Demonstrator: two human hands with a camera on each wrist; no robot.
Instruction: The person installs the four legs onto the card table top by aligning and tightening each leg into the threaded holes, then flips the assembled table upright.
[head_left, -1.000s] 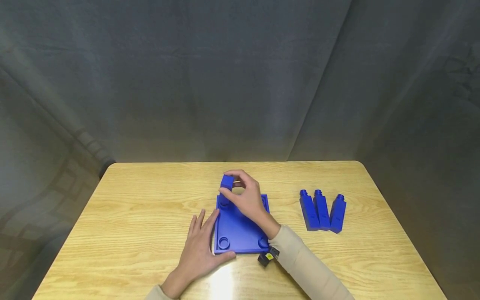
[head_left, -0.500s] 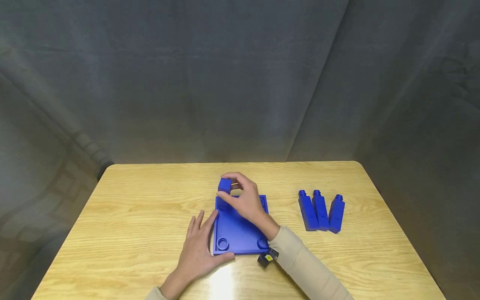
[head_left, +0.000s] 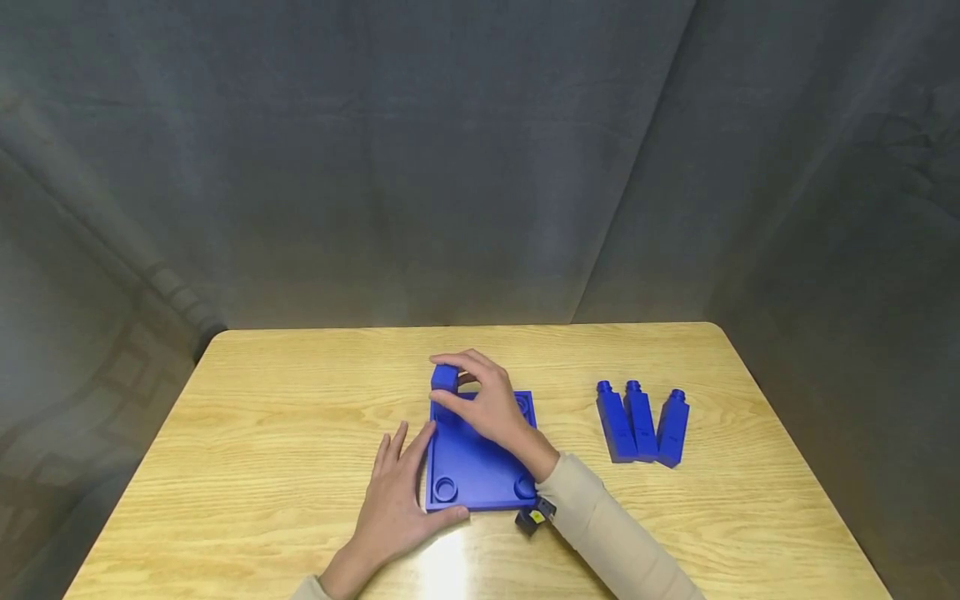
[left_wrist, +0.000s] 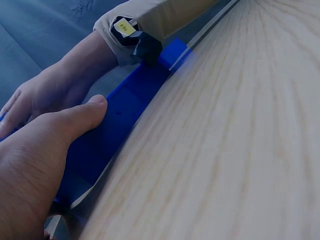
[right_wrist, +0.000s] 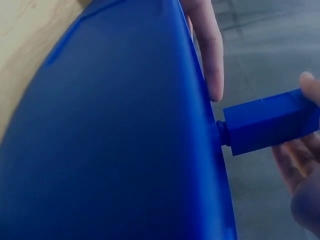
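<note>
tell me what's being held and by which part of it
The right hand holds a blue block by its upper end; the left hand touches the blue board.

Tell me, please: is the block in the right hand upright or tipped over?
Upright. In the head view the block shows its flat top; its neck points down at the plate.

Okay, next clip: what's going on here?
A person's right hand holds a blue post over the far left corner of a blue square tray, its narrow neck pointing down at that corner; how far it is seated can't be told. The left hand rests against the tray's left and near edges. Three similar posts lie on the wooden table to the right, none of them in hand.
</note>
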